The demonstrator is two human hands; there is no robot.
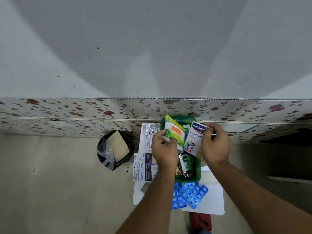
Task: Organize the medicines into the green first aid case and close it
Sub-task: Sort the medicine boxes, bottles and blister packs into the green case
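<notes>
Head view: green case [197, 177] open, partly filled. Left hand [164, 152] grips a green sachet [170, 134]; right hand [215, 146] grips the plaster box [194, 139]. Blue blister packs [193, 194] remain outside.

A small white table [214, 201] carries the open green first aid case [196, 176], two blue blister strips [193, 194], a silver foil strip [148, 134] and a purple-and-white medicine carton [142, 167].

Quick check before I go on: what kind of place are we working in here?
Probably a room in a home, working at floor level. A plain painted wall rises above floral-patterned panels, a black wastebasket with a plastic liner stands on the pale floor, and the green first aid case sits on a white board.
</notes>
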